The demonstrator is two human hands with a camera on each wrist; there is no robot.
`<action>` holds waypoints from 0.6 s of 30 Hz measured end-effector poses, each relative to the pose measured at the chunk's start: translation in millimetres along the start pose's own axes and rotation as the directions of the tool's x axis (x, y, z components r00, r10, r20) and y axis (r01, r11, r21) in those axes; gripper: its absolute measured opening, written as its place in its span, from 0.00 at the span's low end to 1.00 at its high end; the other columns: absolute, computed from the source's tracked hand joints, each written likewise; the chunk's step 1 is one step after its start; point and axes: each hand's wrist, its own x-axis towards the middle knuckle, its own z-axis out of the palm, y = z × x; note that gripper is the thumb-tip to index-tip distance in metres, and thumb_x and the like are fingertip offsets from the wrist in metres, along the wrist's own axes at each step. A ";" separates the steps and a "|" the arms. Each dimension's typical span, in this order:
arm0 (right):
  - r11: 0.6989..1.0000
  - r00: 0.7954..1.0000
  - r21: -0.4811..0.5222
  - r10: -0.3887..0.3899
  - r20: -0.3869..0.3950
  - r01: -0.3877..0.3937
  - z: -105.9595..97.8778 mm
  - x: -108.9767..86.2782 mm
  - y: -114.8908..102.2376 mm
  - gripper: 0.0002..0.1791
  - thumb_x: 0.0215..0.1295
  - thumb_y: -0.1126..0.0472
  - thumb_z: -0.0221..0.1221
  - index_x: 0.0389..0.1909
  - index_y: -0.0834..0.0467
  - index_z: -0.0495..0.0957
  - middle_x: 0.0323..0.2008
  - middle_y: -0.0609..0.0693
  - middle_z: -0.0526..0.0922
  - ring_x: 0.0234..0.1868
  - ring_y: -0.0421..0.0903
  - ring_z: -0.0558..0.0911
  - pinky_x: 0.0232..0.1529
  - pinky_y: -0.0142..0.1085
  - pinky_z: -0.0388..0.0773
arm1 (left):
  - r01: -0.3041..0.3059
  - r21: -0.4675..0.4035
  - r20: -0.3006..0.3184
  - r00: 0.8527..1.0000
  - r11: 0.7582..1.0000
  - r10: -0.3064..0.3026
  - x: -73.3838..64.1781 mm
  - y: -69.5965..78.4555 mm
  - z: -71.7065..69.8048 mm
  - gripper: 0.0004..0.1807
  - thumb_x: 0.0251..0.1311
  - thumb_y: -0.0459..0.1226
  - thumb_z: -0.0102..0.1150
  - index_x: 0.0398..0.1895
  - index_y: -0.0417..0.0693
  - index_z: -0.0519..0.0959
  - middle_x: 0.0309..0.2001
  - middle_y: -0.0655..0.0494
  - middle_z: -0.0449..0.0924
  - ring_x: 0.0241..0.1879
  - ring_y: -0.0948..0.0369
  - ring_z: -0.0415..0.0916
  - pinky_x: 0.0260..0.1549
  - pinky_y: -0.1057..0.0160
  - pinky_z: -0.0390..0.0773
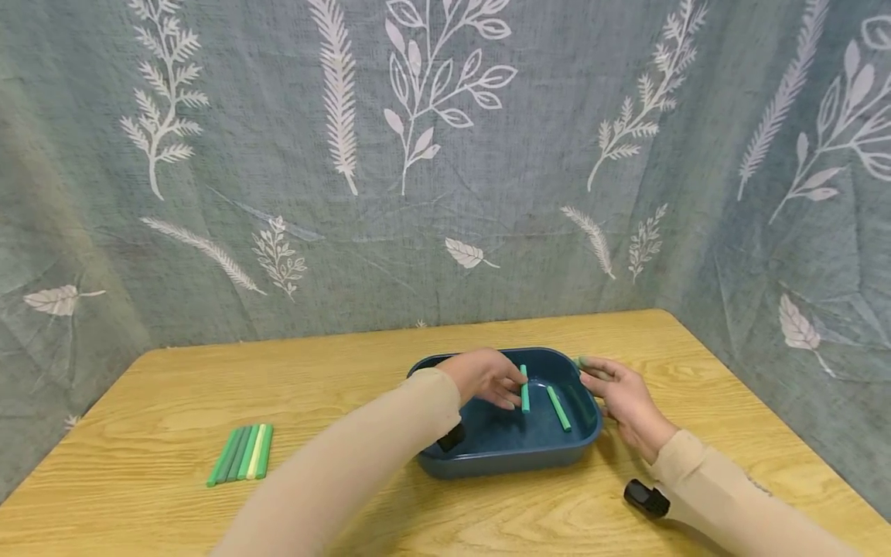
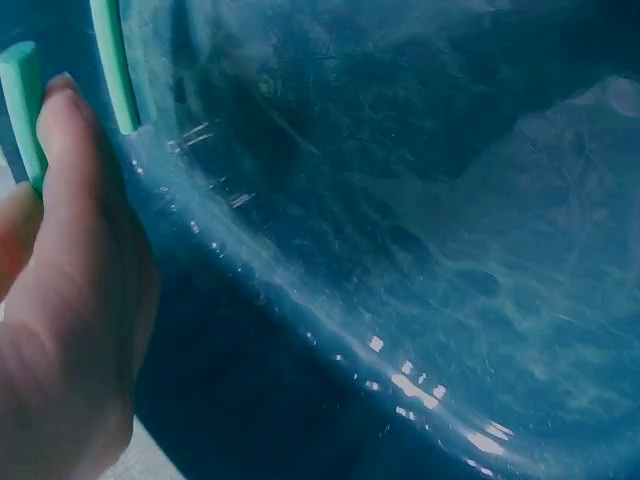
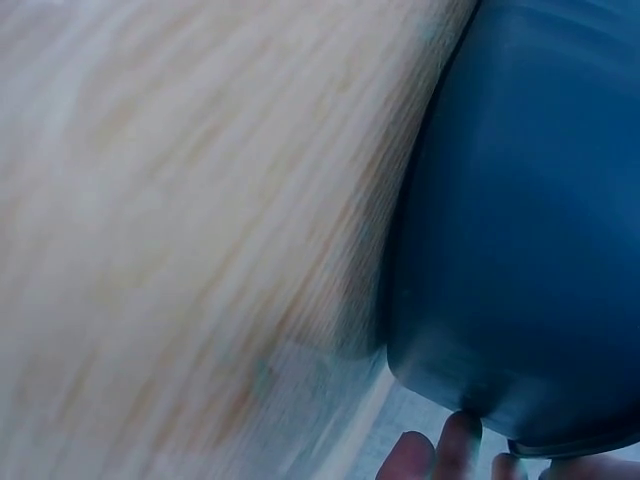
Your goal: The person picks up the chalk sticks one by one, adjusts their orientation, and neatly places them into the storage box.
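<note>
A dark blue tub (image 1: 508, 456) stands on the wooden table. My left hand (image 1: 490, 381) reaches over its left side and pinches a slim green stick (image 1: 525, 394) inside it. In the left wrist view, thumb and fingers hold this green stick (image 2: 24, 120) at the left edge. A second green stick (image 1: 559, 408) lies on the tub floor to the right. My right hand (image 1: 629, 402) is at the tub's right end, its fingers loosely extended against the rim. The right wrist view shows fingertips (image 3: 460, 440) by the tub's outer wall (image 3: 520, 220).
On the table (image 1: 334, 371) at the left lies a row of several green and pale yellow sticks (image 1: 244, 453), side by side. A grey-green curtain (image 1: 278, 155) with white leaf prints hangs behind the table and round its sides.
</note>
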 end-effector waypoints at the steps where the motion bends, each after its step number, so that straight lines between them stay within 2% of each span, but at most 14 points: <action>1: 1.000 1.000 -0.002 -0.003 0.003 0.003 0.3 0.1 -0.5 0.26 0.75 0.60 0.52 0.70 0.65 0.62 0.68 0.65 0.64 0.54 0.48 0.76 0.39 0.36 0.74 | 0.016 -0.001 0.020 1.000 1.000 -0.016 -1.3 1.0 0.8 0.15 0.71 0.30 0.52 0.57 0.34 0.75 0.56 0.39 0.77 0.56 0.48 0.76 0.53 0.58 0.78; 3: 1.000 1.000 -0.005 -0.011 0.003 0.011 0.5 0.6 -0.9 0.27 0.75 0.59 0.52 0.70 0.65 0.62 0.68 0.65 0.64 0.53 0.46 0.76 0.38 0.36 0.73 | 0.021 0.008 0.040 0.999 1.000 -0.022 -10.5 2.8 4.0 0.17 0.72 0.30 0.50 0.61 0.32 0.72 0.60 0.37 0.74 0.59 0.48 0.74 0.55 0.59 0.76; 6: 1.000 1.000 -0.001 -0.010 0.003 0.010 2.4 -0.7 -1.0 0.26 0.75 0.60 0.52 0.69 0.65 0.62 0.68 0.65 0.64 0.50 0.42 0.76 0.37 0.36 0.73 | 0.040 0.026 0.082 0.996 0.999 -0.042 -9.5 0.7 6.5 0.21 0.72 0.29 0.49 0.65 0.31 0.68 0.63 0.35 0.70 0.61 0.46 0.71 0.58 0.58 0.74; 8: 1.000 1.000 0.004 -0.011 -0.001 0.011 2.0 -0.6 -2.1 0.26 0.75 0.60 0.51 0.69 0.65 0.62 0.68 0.65 0.64 0.49 0.42 0.76 0.37 0.36 0.72 | 0.058 0.037 0.100 0.993 0.998 -0.061 -3.9 1.2 8.2 0.22 0.72 0.29 0.49 0.67 0.32 0.66 0.63 0.35 0.69 0.61 0.46 0.70 0.58 0.57 0.74; 11: 1.000 1.000 0.011 -0.012 -0.002 0.012 2.2 -0.8 -2.8 0.26 0.75 0.61 0.51 0.69 0.65 0.62 0.68 0.65 0.64 0.53 0.47 0.75 0.39 0.36 0.72 | 0.076 0.058 0.096 0.992 0.995 -0.082 2.5 0.9 12.1 0.20 0.71 0.27 0.48 0.64 0.30 0.68 0.60 0.34 0.72 0.61 0.47 0.71 0.58 0.58 0.74; 15: 1.000 1.000 0.009 -0.005 0.003 0.005 2.1 -1.5 -2.7 0.26 0.75 0.60 0.51 0.70 0.65 0.62 0.68 0.65 0.63 0.59 0.55 0.72 0.40 0.38 0.71 | 0.095 0.030 0.095 0.991 0.995 -0.098 9.4 0.3 16.6 0.19 0.71 0.26 0.49 0.63 0.29 0.68 0.59 0.34 0.73 0.60 0.47 0.72 0.58 0.58 0.74; 18: 1.000 1.000 0.015 -0.001 0.004 0.001 1.4 -2.0 -2.9 0.26 0.76 0.60 0.51 0.70 0.65 0.61 0.69 0.65 0.63 0.60 0.56 0.71 0.39 0.37 0.72 | 0.098 0.014 0.096 0.990 0.995 -0.099 11.5 1.2 19.8 0.20 0.70 0.26 0.49 0.64 0.29 0.67 0.58 0.34 0.74 0.60 0.47 0.72 0.58 0.57 0.74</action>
